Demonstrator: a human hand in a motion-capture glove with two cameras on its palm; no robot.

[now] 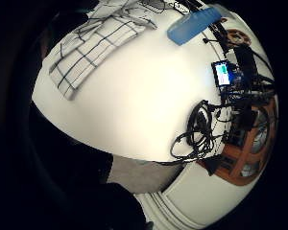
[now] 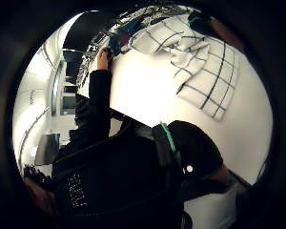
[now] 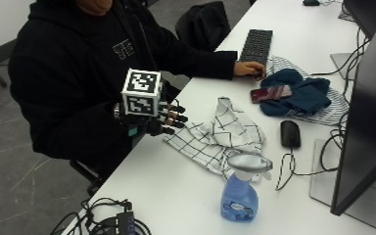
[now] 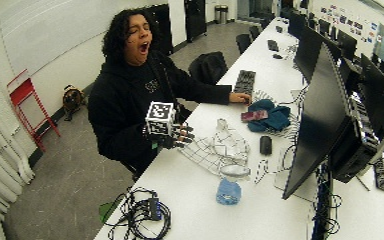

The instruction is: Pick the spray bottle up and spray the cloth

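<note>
The gloved right hand [image 3: 154, 117] hangs at the near edge of the white table [image 3: 175, 196], fingers loosely curled and holding nothing. Just beyond its fingertips, further onto the table, lies the crumpled white cloth with a dark grid pattern [image 3: 219, 133], not touched by the hand. The spray bottle [image 3: 241, 193], blue with a grey trigger head, stands upright beyond the cloth's far corner and off toward the end of the table with the cable bundle [image 3: 106, 223], well apart from the hand. The bare left hand [image 3: 248, 69] rests by the black keyboard [image 3: 255, 45] at the other end. Past the cloth from the hand sit a black mouse [image 3: 290, 133] and a dark blue garment [image 3: 298, 95] with a red phone [image 3: 270, 93] on top.
</note>
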